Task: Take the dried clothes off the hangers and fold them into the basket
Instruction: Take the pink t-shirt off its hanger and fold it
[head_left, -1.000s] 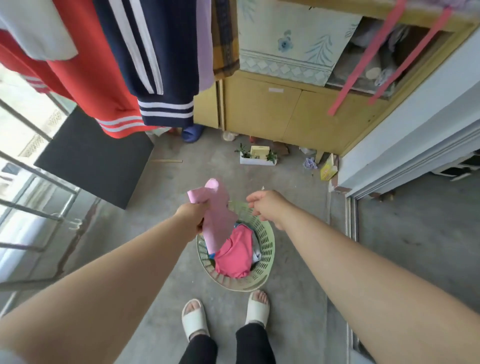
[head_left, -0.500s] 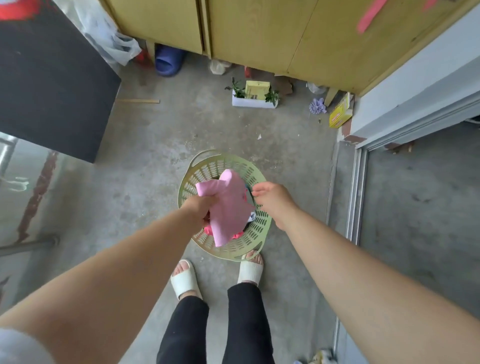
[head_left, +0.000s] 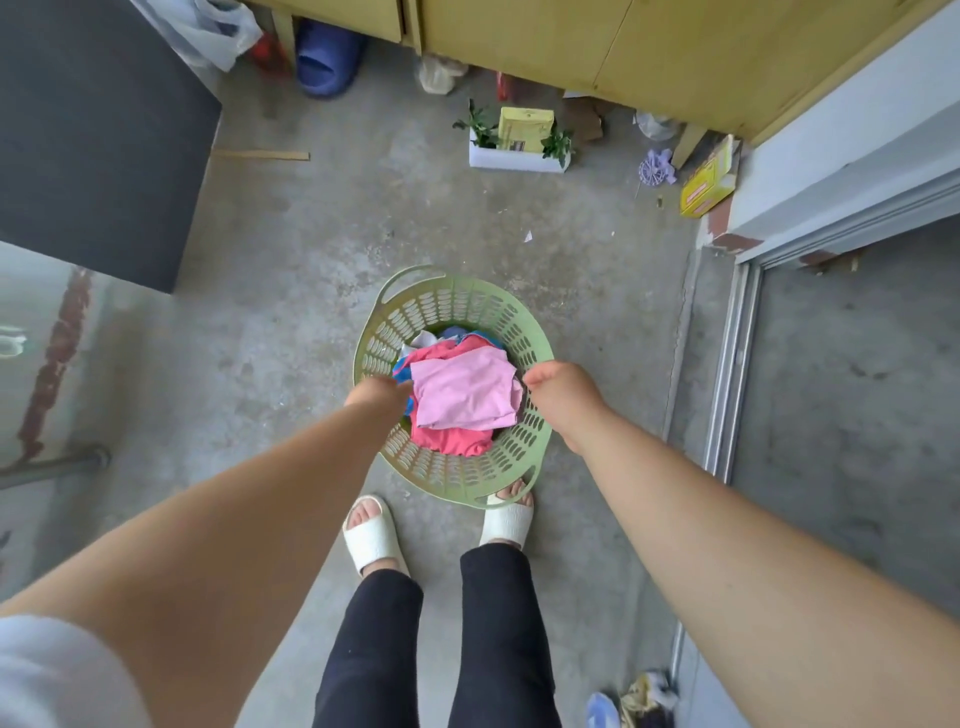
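Lowered with both hands, the pink garment (head_left: 462, 389) now lies flat on the clothes in the green basket (head_left: 452, 299). The left hand (head_left: 378, 397) and the curled right hand (head_left: 563, 397) flank it; grip unclear. Farther off stands a white planter (head_left: 511, 163).

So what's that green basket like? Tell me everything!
The basket is round, pale green and plastic-looking, with oval holes all over its wall and two loop handles on the rim. It stands upright on the floor, its near rim over one slipper. Clothes lie inside, a pink cloth on top.
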